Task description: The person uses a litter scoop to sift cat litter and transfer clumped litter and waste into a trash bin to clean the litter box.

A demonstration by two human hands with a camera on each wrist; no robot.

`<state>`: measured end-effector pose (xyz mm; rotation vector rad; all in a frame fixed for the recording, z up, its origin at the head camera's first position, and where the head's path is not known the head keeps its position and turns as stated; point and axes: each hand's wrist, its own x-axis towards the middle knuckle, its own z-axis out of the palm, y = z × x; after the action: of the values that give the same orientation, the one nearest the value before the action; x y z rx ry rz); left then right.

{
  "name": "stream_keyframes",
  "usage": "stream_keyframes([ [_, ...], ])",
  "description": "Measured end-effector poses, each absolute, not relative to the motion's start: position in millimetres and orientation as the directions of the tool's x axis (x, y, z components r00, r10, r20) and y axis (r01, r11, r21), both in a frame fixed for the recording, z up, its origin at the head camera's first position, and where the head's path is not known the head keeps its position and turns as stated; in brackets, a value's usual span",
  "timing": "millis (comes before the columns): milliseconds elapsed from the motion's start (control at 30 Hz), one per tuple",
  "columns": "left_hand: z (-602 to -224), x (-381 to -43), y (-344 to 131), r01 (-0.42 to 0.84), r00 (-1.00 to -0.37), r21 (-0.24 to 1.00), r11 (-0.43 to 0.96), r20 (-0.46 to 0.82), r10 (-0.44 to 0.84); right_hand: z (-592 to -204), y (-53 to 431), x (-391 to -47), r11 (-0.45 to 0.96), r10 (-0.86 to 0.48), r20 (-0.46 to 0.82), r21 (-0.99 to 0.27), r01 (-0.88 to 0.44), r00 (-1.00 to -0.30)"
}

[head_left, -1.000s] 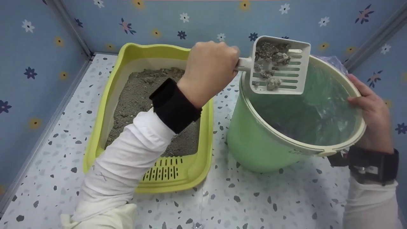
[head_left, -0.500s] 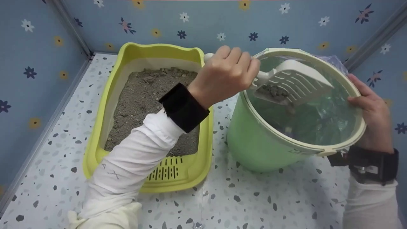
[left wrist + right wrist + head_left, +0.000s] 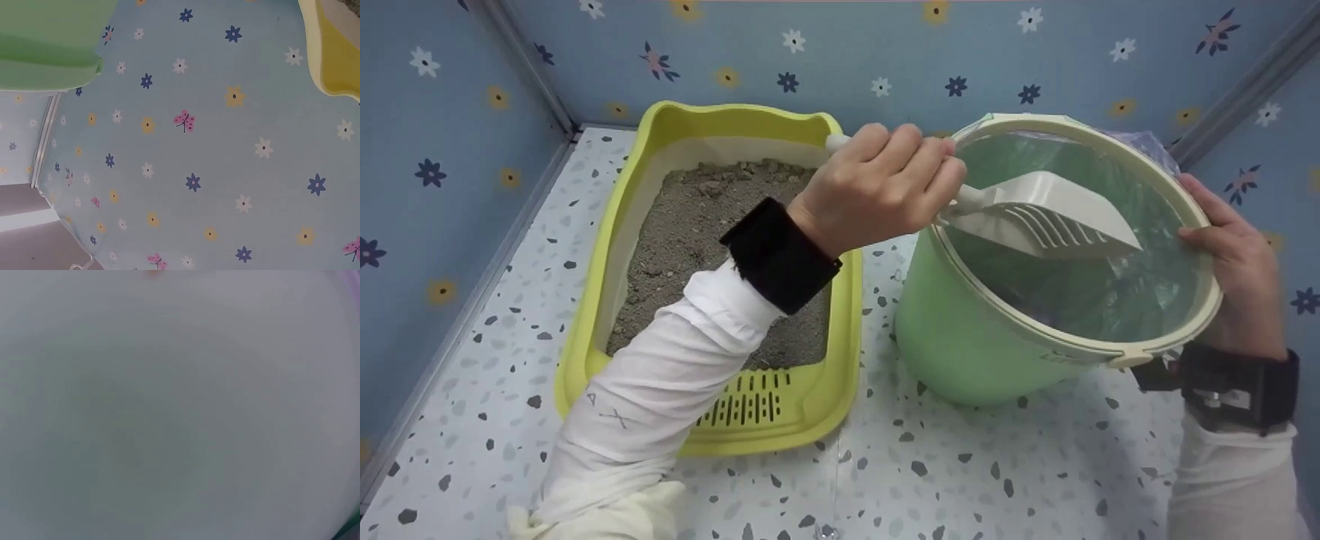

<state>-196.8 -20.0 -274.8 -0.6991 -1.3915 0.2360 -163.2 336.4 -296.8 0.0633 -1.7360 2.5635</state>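
Currently: slotted scoop (image 3: 1061, 196), gripped in my left hand (image 3: 881, 184), tipped over the green bin (image 3: 982, 330) at right; bin rim (image 3: 1209, 300), held at its right side by my right hand (image 3: 1236, 255). Risk — swinging left early might scatter any clinging grit between bin and yellow tray (image 3: 847, 337).

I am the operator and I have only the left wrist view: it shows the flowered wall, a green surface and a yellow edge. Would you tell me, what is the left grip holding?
Observer: In the head view, the left grip holds a pale slotted scoop.
Operator: Thank you. And the other one, is it free?
Observer: No, the right grip holds the green bin by its rim.
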Motion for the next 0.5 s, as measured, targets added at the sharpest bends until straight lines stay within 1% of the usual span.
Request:
stream_keyframes([
  [33, -274.7, -196.4, -21.4, 0.252, 0.174, -0.557, 0.791, 0.830, 0.529, -296.9, 336.1, -163.4, -0.374, 0.014, 0.061, -0.925, -0.062, -0.998],
  [267, -274.7, -193.3, -34.6, 0.304, 0.043, -0.390, 0.869, 0.917, 0.397, -296.8, 336.9, -162.5, -0.282, 0.021, 0.073, -0.956, -0.076, -0.997],
  [300, -274.6, -192.6, -36.8, 0.316, 0.022, -0.362, 0.877, 0.927, 0.374, -296.8, 336.8, -162.4, -0.291, 0.022, 0.072, -0.954, -0.075, -0.997],
  [400, -273.8, -189.5, -44.3, 0.369, -0.057, -0.263, 0.891, 0.951, 0.304, -296.9, 336.6, -162.5, -0.312, 0.023, 0.065, -0.947, -0.069, -0.998],
  [500, -273.2, -184.8, -54.5, 0.435, -0.161, -0.149, 0.888, 0.958, 0.239, -297.2, 336.3, -163.1, -0.319, 0.029, 0.056, -0.946, -0.063, -0.998],
])
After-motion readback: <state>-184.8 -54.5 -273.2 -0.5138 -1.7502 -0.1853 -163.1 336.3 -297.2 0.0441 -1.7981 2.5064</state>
